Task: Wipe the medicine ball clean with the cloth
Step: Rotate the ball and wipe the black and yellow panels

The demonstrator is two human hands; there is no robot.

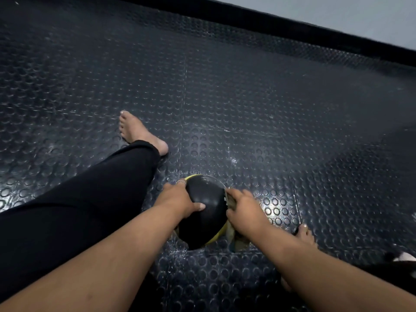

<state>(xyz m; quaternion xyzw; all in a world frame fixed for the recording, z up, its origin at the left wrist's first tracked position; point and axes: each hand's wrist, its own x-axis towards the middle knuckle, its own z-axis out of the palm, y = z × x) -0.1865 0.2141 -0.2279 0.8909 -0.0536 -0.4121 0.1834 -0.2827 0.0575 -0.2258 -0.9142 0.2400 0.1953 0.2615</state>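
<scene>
While left hand (177,199) grips medicine ball (206,212), right hand (244,210) pinches cloth (231,235); no writing legible.

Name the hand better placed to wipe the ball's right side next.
Right. The right hand already presses the cloth against the medicine ball there, while the left hand steadies the opposite side.

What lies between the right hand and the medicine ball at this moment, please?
The cloth lies there: the right hand presses it against the right side of the medicine ball, as the head view shows.
</scene>
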